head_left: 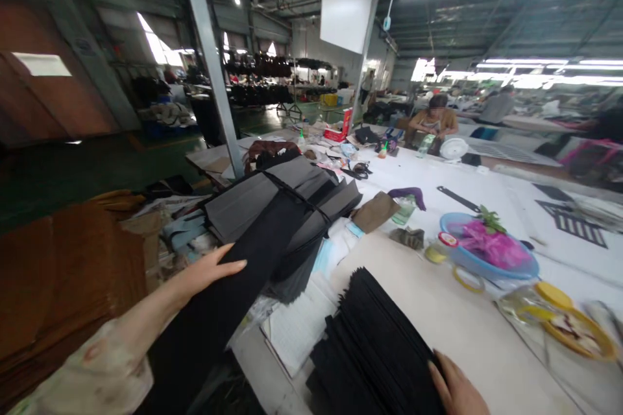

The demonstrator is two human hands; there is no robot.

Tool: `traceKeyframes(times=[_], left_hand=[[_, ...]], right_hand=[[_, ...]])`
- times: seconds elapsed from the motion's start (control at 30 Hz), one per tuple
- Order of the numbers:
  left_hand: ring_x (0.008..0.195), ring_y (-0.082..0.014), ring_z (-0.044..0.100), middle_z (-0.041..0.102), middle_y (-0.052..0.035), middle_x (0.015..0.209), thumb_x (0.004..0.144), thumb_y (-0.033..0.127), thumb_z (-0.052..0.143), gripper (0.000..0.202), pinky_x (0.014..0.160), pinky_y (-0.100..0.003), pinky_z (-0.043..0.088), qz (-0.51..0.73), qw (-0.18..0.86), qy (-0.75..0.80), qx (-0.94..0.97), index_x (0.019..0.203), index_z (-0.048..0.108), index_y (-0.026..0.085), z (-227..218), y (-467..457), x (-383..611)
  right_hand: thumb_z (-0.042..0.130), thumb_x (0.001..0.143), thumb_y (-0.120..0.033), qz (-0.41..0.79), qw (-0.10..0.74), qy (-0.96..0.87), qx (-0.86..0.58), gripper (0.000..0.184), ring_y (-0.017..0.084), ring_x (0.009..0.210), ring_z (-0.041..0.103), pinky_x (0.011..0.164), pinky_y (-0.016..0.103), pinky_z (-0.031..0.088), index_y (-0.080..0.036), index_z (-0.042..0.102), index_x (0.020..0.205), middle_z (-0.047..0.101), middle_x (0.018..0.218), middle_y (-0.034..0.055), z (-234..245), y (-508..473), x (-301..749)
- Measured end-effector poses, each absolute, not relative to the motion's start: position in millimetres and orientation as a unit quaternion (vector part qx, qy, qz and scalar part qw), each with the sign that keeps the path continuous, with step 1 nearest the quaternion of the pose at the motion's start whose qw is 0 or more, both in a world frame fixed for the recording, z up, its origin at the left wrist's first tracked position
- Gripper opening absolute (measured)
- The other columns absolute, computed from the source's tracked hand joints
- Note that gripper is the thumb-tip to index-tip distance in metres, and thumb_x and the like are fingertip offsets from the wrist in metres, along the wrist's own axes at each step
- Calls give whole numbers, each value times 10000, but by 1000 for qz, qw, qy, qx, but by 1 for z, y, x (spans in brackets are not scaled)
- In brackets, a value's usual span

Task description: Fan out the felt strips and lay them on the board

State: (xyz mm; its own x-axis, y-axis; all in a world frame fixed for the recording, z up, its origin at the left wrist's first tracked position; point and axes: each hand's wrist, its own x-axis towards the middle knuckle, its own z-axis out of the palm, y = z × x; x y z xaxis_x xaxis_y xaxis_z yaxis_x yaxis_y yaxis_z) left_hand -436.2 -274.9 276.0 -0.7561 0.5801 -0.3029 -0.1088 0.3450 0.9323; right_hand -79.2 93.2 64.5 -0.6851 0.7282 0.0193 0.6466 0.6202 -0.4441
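Blk strip (265,233) gripped, L hand (210,269); R hand (458,386) on stack (377,334), grip unclear; bundle (248,201), basin (516,273)

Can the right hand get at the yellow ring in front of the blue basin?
Probably yes: nothing seems to stand between the right hand and the yellow ring, though it would first have to leave the black fabric stack.

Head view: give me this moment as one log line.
left hand: on black strip | right hand: at edge of black stack | white paper: between strip and stack | grips: unclear
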Motion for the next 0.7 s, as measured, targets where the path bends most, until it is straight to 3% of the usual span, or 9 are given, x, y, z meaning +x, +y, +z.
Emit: traceKeyframes(times=[0.1,0.23,0.3,0.4,0.5,0.6,0.7], left_hand=[[792,-241,653,684,-28,908,573,456,702,681,697,-314,543,632,287,714,91,1177,474,241,293,-275,-373],[860,-268,631,673,-46,947,603,473,670,647,733,-340,538,651,200,718,144,1171,498,217,313,-249,-317],[938,-274,599,644,-54,1018,633,477,639,596,790,-354,517,594,123,757,244,1148,516,204,317,-228,-294],[1040,-251,533,576,-66,1108,727,406,556,468,892,-355,456,441,-6,787,432,1143,503,197,317,-189,-259],[1044,-223,505,532,-92,1106,794,270,448,444,882,-338,452,306,-72,769,557,1225,403,174,314,-150,-224],[1001,-220,502,508,-104,1078,771,177,426,519,818,-327,477,204,-69,751,625,1276,312,144,310,-115,-192],[958,-225,500,500,-113,1051,760,180,452,499,786,-322,482,167,-45,718,674,1241,351,98,305,-88,-170]], right_hand=[[371,777,-471,197,152,-902,-353,541,279,1127,479,993,471,343,-108,504,1155,524,1208,159,100,67,-93],[374,841,-437,334,176,-901,-215,498,199,1230,364,1052,416,280,-187,378,1272,420,1325,84,194,9,-119],[399,848,-415,398,176,-890,-134,484,189,1237,352,1039,399,305,-250,337,1299,394,1347,46,242,-17,-125],[451,822,-450,487,198,-846,-82,591,219,1219,376,985,391,370,-241,260,1341,374,1361,67,287,-34,-126],[460,796,-513,571,211,-787,-98,696,213,1230,364,1005,379,345,-209,195,1363,363,1369,75,298,-26,-118],[497,764,-537,590,224,-758,-165,672,209,1233,358,1056,381,259,-185,325,1310,456,1300,71,288,-8,-104],[481,773,-535,621,275,-694,-238,552,213,1204,398,1051,391,268,-180,475,1195,563,1183,57,272,9,-90]])
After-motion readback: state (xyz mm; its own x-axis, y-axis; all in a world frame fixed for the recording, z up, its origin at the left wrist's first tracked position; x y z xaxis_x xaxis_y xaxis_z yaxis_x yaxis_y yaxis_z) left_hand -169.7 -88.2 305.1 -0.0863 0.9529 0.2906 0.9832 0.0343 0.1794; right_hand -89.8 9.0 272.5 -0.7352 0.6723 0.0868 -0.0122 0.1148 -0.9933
